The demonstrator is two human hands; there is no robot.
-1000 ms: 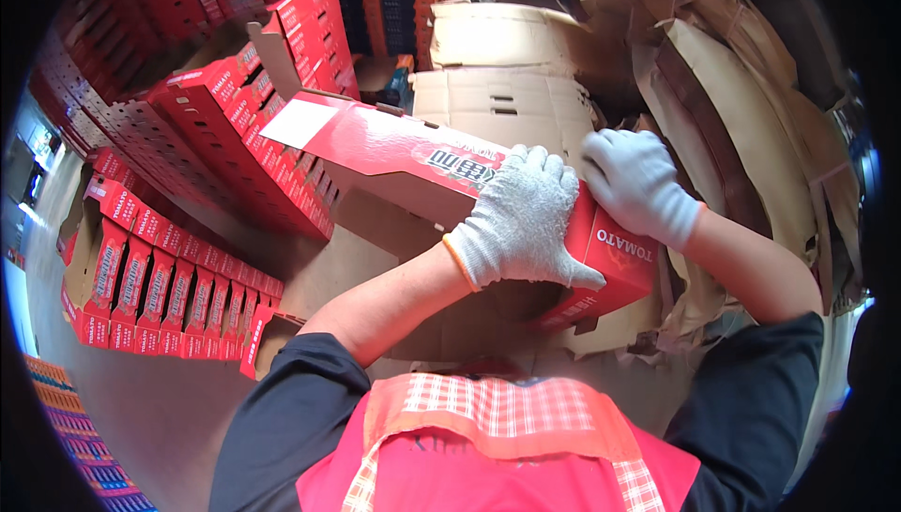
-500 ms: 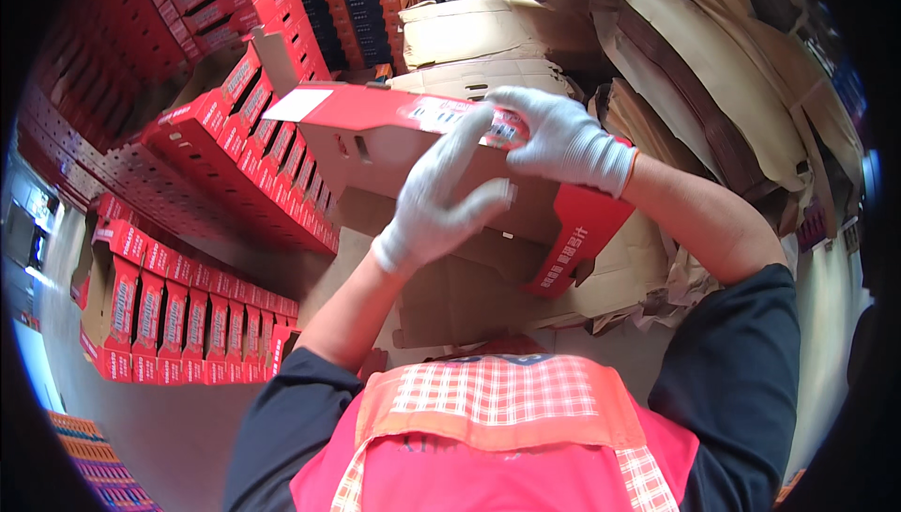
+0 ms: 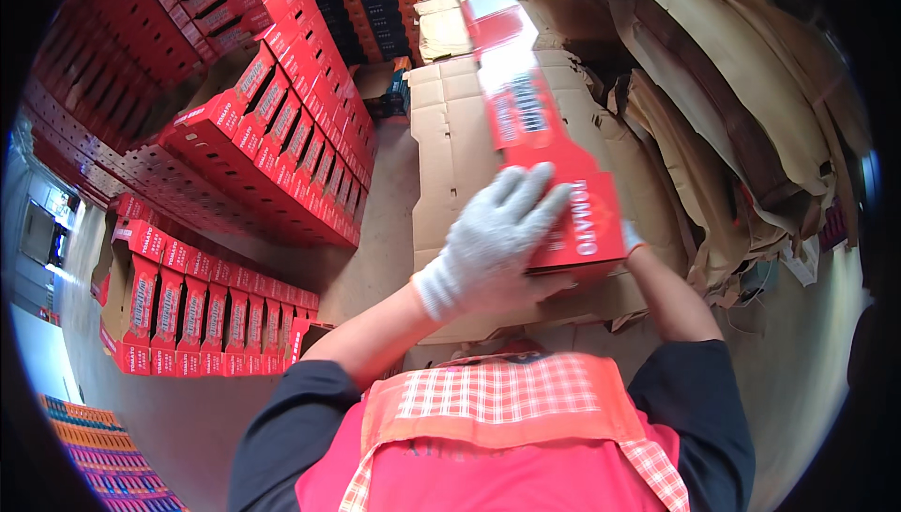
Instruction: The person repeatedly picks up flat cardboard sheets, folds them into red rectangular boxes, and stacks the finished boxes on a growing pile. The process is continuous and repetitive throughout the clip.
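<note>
A red cardboard carton (image 3: pixel 554 165) with a printed side is tilted up in front of me, its long side running away toward the far end. My left hand (image 3: pixel 502 240), in a pale grey knit glove, grips its near left corner, fingers across the red face and thumb by the lower edge. At the carton's near right side, my right hand (image 3: pixel 631 236) is mostly behind it; only a bit of glove cuff shows, and its fingers are hidden. Underneath lies a stack of flat brown cardboard sheets (image 3: pixel 450 155).
Tall stacks of red cartons (image 3: pixel 272 127) stand at the left, with a lower row of red cartons (image 3: pixel 206 324) nearer. Bundles of folded brown cardboard (image 3: pixel 723 71) lean at the right. Dark and orange boxes (image 3: pixel 361 15) are piled at the back.
The carton has turned from lying crosswise to pointing away from me, its printed side now facing up. My left hand has closed on its near corner; my right hand has moved down behind it.
</note>
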